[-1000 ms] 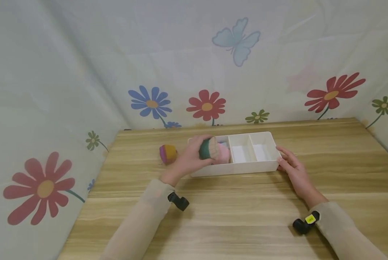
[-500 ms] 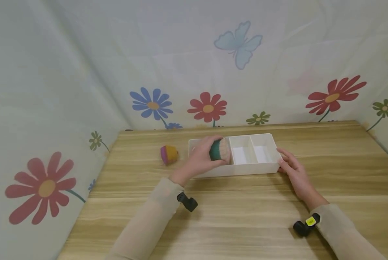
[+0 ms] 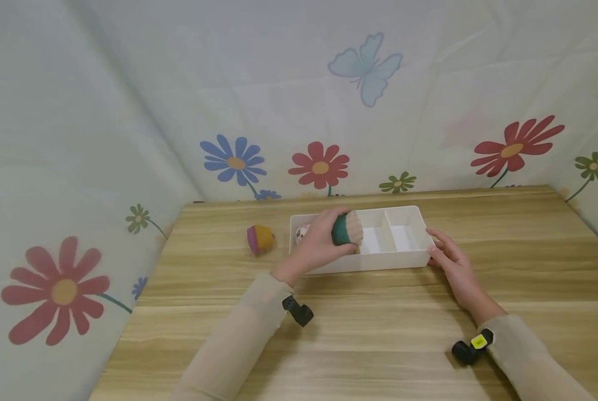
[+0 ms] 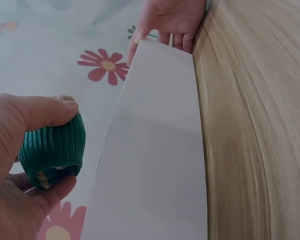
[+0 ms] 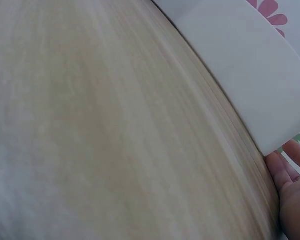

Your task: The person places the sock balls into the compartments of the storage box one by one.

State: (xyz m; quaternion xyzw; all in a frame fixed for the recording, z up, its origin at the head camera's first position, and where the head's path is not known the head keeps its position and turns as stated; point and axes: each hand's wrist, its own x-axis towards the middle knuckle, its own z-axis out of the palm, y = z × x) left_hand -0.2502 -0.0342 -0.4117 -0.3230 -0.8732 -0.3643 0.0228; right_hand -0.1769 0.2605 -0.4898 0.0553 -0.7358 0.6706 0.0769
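Note:
My left hand (image 3: 319,240) grips a rolled pair of socks (image 3: 347,228), green and beige, above the divided white box (image 3: 379,260). In the left wrist view the socks' ribbed green cuff (image 4: 55,145) shows between thumb and fingers. My right hand (image 3: 456,270) holds the box's right end, thumb at the front corner. A pale, dark-spotted roll (image 3: 301,231) lies in the leftmost compartment, partly behind my left hand. The pink roll is hidden from the head view. Two compartments on the right hold nothing visible.
A yellow and purple sock roll (image 3: 260,239) lies on the wooden table (image 3: 369,334), left of the box. Behind the table hangs a white cloth (image 3: 279,83) printed with flowers and a butterfly.
My left hand has carried the green and beige socks rightward over the box, covering the pink roll and uncovering the spotted one. My right hand stays at the box's end.

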